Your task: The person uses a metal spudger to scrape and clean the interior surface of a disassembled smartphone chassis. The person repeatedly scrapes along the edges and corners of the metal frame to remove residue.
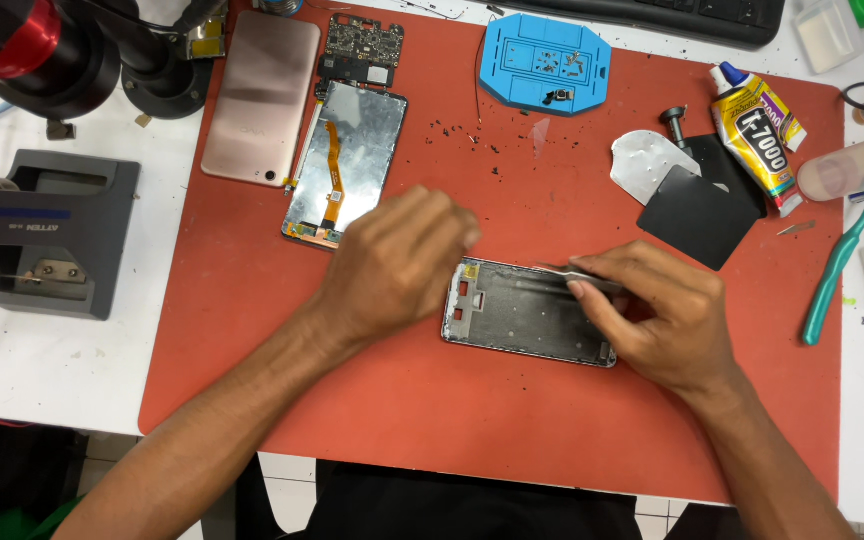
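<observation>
Head view: phone frame [522, 312] btwn both hands' grip

Grey metal phone frame [522, 312], flat on the red mat, thin tweezers [577, 277] across its top edge

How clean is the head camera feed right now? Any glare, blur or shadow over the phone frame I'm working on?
Head view: even overhead light, and the phone frame reads sharp; the left hand is slightly motion-blurred at its fingertips; the right hand, holding tweezers, casts a soft shadow on the frame; mild glare on the display panel; the translucent object at the right edge is out of focus.
</observation>
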